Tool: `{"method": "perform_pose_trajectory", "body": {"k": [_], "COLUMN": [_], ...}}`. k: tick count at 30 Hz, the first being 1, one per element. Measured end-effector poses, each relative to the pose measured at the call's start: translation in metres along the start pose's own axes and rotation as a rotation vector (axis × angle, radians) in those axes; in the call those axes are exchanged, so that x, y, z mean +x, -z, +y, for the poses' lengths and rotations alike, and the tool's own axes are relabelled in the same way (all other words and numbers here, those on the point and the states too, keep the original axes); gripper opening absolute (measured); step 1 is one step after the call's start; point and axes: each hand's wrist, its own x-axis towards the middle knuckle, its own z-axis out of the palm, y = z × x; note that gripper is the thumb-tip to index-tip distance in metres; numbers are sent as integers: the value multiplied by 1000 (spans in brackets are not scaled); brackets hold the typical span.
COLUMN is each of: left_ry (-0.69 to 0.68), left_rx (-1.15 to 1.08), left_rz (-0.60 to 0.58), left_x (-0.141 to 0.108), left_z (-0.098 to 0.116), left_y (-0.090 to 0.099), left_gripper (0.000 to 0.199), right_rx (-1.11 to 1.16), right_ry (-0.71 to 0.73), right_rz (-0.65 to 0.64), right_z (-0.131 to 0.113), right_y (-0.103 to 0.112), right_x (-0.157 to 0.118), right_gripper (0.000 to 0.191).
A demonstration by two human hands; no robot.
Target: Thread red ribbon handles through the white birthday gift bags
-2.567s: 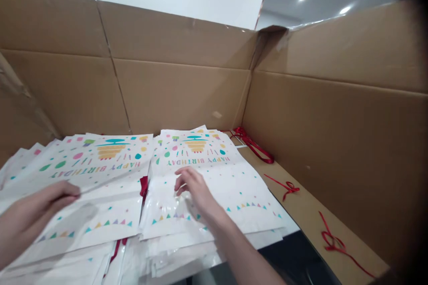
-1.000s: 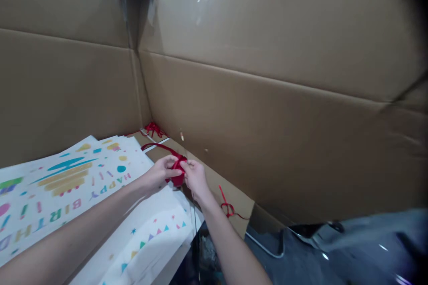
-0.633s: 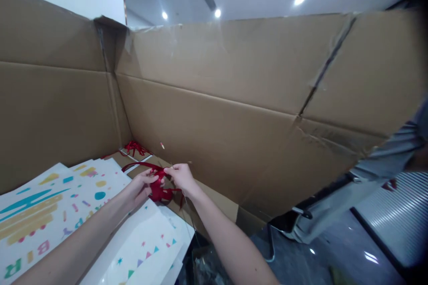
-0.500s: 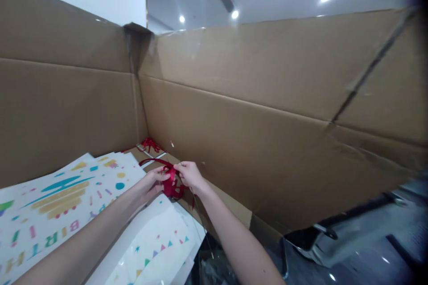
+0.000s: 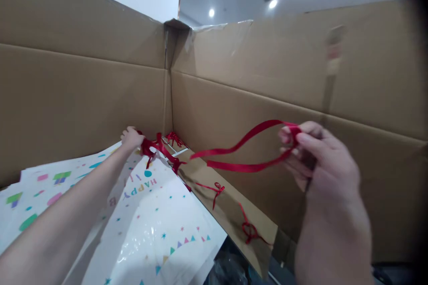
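Observation:
My right hand point(image 5: 312, 156) is raised at the right, its thumb and fingers pinched on a length of red ribbon point(image 5: 247, 167). Two strands of it trail to the left in the air. Farther back, my left hand point(image 5: 132, 137) is closed at a bunch of dark red ribbon point(image 5: 147, 147), its fingertips partly hidden. That bunch lies over the far edge of white sheets point(image 5: 174, 222) printed with coloured birthday letters, stars and bunting. Loose ribbon pieces, one a small bow point(image 5: 218, 188) and one a knotted loop point(image 5: 249, 230), rest on the brown cardboard beside the sheets.
Tall cardboard walls point(image 5: 234, 98) meet in a corner behind my hands. In that corner sits a red ribbon tangle point(image 5: 173, 139). Dark clear-wrapped material point(image 5: 230, 267) shows below the cardboard strip.
My hands have parted: the right swung up and right with a ribbon length, the left went back and left with the bunch. The view turned left, and more ribbon pieces show on the cardboard.

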Motion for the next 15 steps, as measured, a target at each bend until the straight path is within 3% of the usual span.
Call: {"method": "perform_pose_trajectory", "body": {"k": [2, 4, 7, 8, 9, 10, 12, 15], "left_ry": [-6, -47, -127, -93, -37, -9, 63, 197], "left_rx": [-33, -93, -259, -501, -691, -766, -871, -963], "left_rz": [-14, -116, -451, -682, -840, -913, -941, -724], "left_x": [-17, -51, -116, -137, -155, -171, -192, -210], "left_z": [13, 29, 55, 62, 69, 74, 81, 80], "left_y": [7, -2, -25, -29, -29, -25, -2, 61], "left_gripper": [47, 42, 36, 40, 47, 54, 56, 41], "right_rx": [-17, -62, -104, -97, -76, -52, -31, -93], "right_ry": [7, -72, -219, -278, -338, -387, -443, -410], "right_rz": [-51, -203, -572, -699, -810, -893, -977, -947], "right_z": [-6, 5, 27, 30, 31, 29, 23, 15], "right_y": [-9, -36, -94, -112, -127, -139, -148, -138], "right_x": [-5, -8, -11, -12, -14, -16, -18, -20], "right_gripper": [20, 19, 18, 19, 20, 21, 25, 26]}}
